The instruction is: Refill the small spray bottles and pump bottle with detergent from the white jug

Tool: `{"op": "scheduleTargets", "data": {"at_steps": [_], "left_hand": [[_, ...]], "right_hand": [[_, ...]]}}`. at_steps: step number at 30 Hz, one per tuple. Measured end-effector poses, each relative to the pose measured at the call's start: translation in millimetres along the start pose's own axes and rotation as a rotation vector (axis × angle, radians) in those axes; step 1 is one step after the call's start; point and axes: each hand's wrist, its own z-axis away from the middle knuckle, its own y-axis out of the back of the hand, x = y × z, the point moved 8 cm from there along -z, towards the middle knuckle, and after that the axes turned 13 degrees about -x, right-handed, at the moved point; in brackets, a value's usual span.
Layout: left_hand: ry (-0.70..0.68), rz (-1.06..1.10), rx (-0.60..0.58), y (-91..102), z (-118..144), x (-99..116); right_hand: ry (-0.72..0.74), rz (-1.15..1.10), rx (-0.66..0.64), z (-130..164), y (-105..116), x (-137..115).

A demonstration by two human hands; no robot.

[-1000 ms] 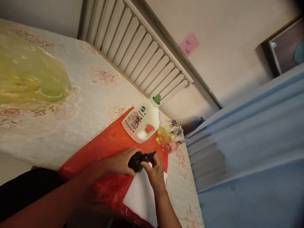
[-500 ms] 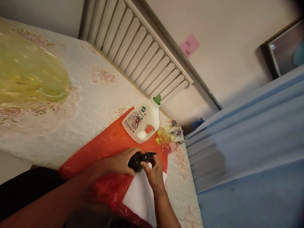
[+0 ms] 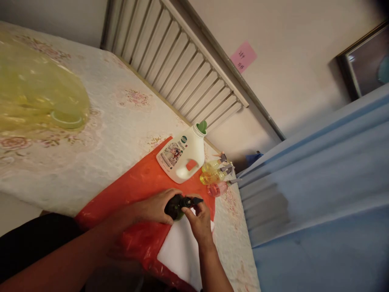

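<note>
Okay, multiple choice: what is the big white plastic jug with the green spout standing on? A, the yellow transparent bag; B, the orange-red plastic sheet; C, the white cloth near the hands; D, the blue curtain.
B: the big white plastic jug with the green spout stands on the orange-red plastic sheet, apart from the white cloth that lies nearer the left hand and right hand, which grip a small dark spray bottle.

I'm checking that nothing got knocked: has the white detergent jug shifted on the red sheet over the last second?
No. The white detergent jug keeps the same spot on the red sheet, beside the small yellow and pink bottles.
</note>
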Motion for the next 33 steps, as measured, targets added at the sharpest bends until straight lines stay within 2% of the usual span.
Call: {"op": "scheduleTargets", "data": {"at_steps": [17, 22, 33], "left_hand": [[-0.002, 0.012, -0.020, -0.6, 0, 2], [-0.005, 0.009, -0.002, -1.0, 0, 1], [-0.014, 0.009, 0.001, 0.3, -1, 3]], "right_hand": [[0.020, 0.047, 0.066, 2, 0, 7], [0.030, 0.061, 0.057, 2, -1, 13], [0.012, 0.034, -0.008, 4, 0, 6]]}}
